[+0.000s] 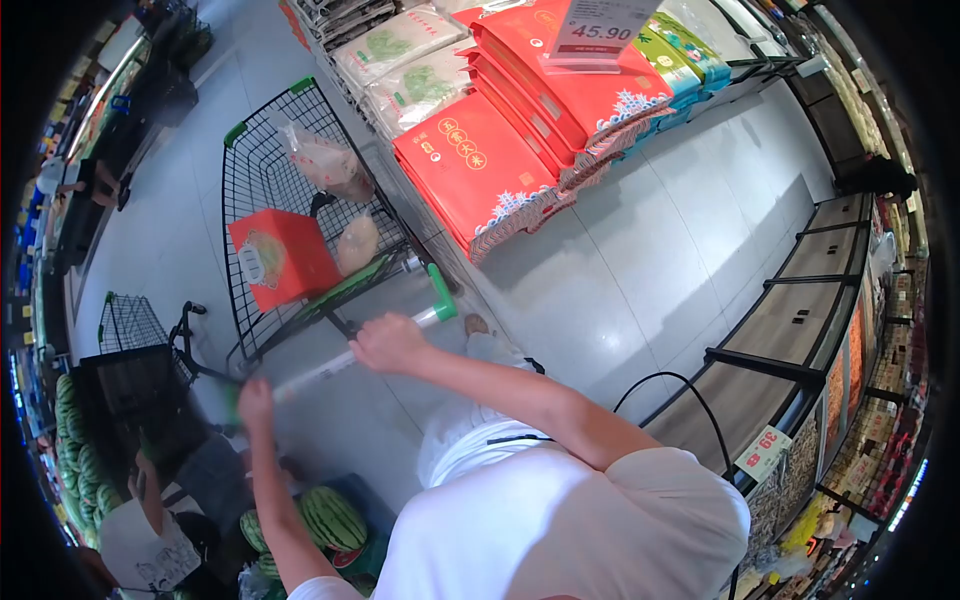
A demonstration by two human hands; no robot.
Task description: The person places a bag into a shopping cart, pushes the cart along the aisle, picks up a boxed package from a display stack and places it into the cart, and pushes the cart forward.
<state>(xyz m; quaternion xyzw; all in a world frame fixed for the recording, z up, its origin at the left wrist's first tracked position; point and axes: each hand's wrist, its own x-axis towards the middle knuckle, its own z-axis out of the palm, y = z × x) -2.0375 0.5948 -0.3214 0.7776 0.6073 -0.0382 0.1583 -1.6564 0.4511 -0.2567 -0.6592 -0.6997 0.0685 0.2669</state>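
Both my hands grip the white handle (pixel 318 374) of a shopping cart (pixel 283 118). My left hand (pixel 255 403) is wrapped round the bar near its left end and looks slightly blurred. Further along the same bar, my right hand (pixel 388 343) is closed, short of the green right end (pixel 441 293). Inside the black wire basket lie a red box (pixel 284 258), a clear plastic bag (pixel 328 165) with pale contents and a smaller bagged item (pixel 357 245).
Stacked red rice packages (pixel 475 160) stand right of the cart under a price sign (pixel 598 35). Another cart (pixel 135 320) and a person in a white shirt (pixel 150 545) are at left, close to watermelons (pixel 332 520). Wood-fronted shelving (pixel 760 350) curves along the right.
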